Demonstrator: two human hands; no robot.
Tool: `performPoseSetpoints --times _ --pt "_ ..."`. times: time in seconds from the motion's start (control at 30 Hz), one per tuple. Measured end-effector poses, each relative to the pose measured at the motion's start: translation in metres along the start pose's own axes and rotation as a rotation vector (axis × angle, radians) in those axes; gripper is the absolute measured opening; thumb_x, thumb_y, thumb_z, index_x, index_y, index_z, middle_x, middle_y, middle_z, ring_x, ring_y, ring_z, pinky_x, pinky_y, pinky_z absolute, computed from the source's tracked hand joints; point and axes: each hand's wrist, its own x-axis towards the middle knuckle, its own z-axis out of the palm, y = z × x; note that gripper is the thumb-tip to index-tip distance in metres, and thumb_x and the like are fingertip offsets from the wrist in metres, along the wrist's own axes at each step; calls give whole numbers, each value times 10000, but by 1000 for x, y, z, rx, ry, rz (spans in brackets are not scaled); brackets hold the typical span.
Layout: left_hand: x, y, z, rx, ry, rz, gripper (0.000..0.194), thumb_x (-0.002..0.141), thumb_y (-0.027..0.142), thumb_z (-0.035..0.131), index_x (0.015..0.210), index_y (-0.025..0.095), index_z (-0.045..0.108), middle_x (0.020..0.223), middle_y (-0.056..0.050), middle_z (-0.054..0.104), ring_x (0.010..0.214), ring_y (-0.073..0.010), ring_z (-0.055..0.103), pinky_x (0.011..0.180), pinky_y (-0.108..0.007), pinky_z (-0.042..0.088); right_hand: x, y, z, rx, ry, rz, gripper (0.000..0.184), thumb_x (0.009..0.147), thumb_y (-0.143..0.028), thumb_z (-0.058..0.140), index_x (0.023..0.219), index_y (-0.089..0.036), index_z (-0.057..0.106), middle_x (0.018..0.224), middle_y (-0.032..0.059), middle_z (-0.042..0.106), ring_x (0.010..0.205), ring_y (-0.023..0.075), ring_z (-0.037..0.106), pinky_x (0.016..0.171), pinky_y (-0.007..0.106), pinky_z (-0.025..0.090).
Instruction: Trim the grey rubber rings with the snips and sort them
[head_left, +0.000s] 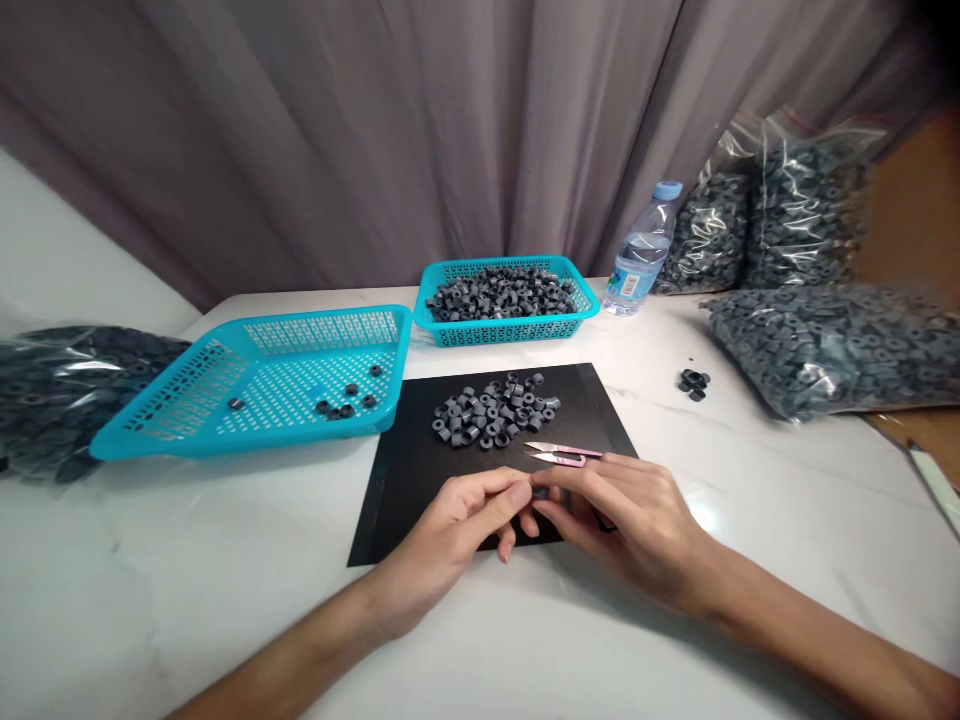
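My left hand (469, 515) is closed in a pinch over the black mat (397, 500), its thumb and forefinger meeting my right fingertips. Between the hands shows a bit of a small grey plastic ring (540, 492), mostly covered by fingers. My right hand (637, 510) is closed on this ring with thumb and forefinger. Pink-handled thread snips (556, 456) point left, blades apart, and their handle runs under my right fingers; whether those fingers grip it is hidden. Just beyond the hands, a pile of grey plastic rings (491, 410) lies on the mat.
A blue basket (330, 435) at left holds several rings; another blue basket (495, 335) behind is heaped with them. A water bottle (641, 255) stands beside it. Bags of rings lie right (832, 345) and left (82, 390). Dark pieces (693, 382) sit on the white table (225, 540).
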Motion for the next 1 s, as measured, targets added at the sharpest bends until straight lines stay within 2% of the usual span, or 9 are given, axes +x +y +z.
performPoseSetpoints --times 0.13,0.27,0.47,0.8,1.0 --pt "2 1 1 -28 0 -28 382 1028 429 498 967 120 713 856 -28 587 678 -96 478 688 -230 412 -1 2 0 -12 7 -19 130 997 -180 604 1123 -155 622 782 -8 691 643 112 629 628 261 450" --pt "3 1 2 -42 89 -13 394 994 508 530 1027 142 672 892 -32 591 689 -117 546 636 -239 448 0 3 1 -17 6 -15 167 997 -170 601 1162 -149 616 833 4 714 679 115 651 642 261 461" --pt "3 -3 4 28 135 11 325 935 453 644 943 131 687 841 -8 615 553 -66 511 600 -225 442 1 1 2 -20 13 -13 155 981 -167 632 1134 -146 616 826 3 714 658 114 639 625 264 454" --pt "3 -3 4 25 134 19 377 982 437 574 820 126 710 791 -5 605 540 -56 505 579 -205 404 0 1 4 37 -20 43 185 993 -214 622 1175 -178 617 702 -44 593 575 97 540 564 258 417" --pt "3 -6 1 41 139 -3 387 980 458 585 807 132 704 776 4 606 553 -56 518 599 -202 414 2 0 1 77 -38 69 193 1007 -244 598 1180 -159 614 751 -6 594 612 110 541 568 254 424"
